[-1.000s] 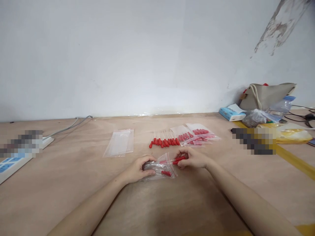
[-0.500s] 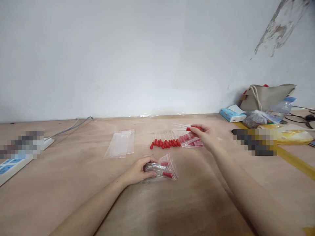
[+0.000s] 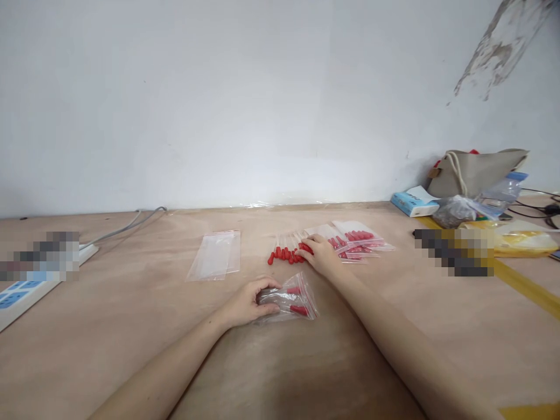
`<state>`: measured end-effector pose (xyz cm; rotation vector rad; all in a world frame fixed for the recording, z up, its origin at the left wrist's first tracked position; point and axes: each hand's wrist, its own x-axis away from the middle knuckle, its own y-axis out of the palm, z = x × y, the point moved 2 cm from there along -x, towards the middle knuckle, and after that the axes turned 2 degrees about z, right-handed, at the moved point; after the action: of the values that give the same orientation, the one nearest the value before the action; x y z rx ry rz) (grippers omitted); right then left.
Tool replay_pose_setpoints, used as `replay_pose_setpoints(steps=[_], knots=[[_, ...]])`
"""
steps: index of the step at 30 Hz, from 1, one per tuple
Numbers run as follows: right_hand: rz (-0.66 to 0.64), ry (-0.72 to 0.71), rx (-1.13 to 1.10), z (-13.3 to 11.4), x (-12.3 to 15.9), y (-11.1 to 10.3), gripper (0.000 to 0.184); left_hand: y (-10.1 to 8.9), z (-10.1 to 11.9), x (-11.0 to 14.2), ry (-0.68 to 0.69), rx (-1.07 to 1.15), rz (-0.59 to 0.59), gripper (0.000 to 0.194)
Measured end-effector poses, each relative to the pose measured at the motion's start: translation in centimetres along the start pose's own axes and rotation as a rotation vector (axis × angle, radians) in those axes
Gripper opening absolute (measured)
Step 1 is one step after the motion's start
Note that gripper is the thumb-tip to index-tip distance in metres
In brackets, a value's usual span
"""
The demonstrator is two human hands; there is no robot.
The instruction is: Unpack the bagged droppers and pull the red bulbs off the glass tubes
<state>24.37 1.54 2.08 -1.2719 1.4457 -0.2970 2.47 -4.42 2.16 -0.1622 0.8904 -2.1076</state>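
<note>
My left hand [image 3: 247,303] grips the closed end of a small clear zip bag [image 3: 291,300] that lies on the wooden table [image 3: 131,326] with a few red-bulbed droppers inside. My right hand [image 3: 321,254] reaches forward onto the row of loose red-bulbed droppers [image 3: 284,252], its fingers curled over the right end of the row. Whether it has hold of one I cannot make out. Filled zip bags of droppers [image 3: 359,239] lie just right of that hand.
A stack of empty clear zip bags [image 3: 214,255] lies to the left of the droppers. A white power strip [image 3: 26,289] with cable is at the far left. At the back right are a beige pouch [image 3: 475,170], a blue box [image 3: 413,203], plastic bags and yellow tape [image 3: 525,289].
My right hand left the bag, reached out to the filled bags on the right, then came back left onto the loose droppers. My left hand stayed on the bag.
</note>
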Motion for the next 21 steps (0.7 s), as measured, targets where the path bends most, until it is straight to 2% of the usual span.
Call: replay_pose_setpoints(steps=[4, 7, 9, 11, 13, 16, 18, 21], knots=[[-0.02, -0.018, -0.01, 0.0, -0.1, 0.1, 0.038, -0.1, 0.2, 0.0, -0.003, -0.01, -0.002, 0.036], [0.071, 0.04, -0.055, -0.1, 0.2, -0.8, 0.052, -0.1, 0.1, 0.0, -0.008, -0.018, -0.007, 0.036], [0.15, 0.087, -0.117, -0.4, 0.8, -1.9, 0.044, -0.1, 0.1, 0.1, -0.01, -0.015, 0.0, 0.036], [0.169, 0.109, -0.192, -0.9, 1.9, -3.1, 0.026, 0.0, 0.0, 0.1, -0.005, -0.008, 0.005, 0.036], [0.086, 0.083, -0.248, -1.4, 3.3, -4.1, 0.015, 0.0, -0.1, 0.1, -0.005, -0.007, 0.002, 0.037], [-0.142, 0.033, -0.326, -2.0, 5.3, -4.5, 0.012, 0.1, -0.1, 0.1, -0.018, -0.015, 0.0, 0.038], [-0.252, 0.026, -0.387, -2.3, 6.2, -4.1, 0.014, 0.1, -0.1, 0.1, -0.022, -0.016, 0.008, 0.038], [-0.339, -0.001, -0.446, -3.1, 6.6, -3.4, 0.023, 0.1, 0.0, 0.1, -0.013, -0.014, 0.013, 0.035]])
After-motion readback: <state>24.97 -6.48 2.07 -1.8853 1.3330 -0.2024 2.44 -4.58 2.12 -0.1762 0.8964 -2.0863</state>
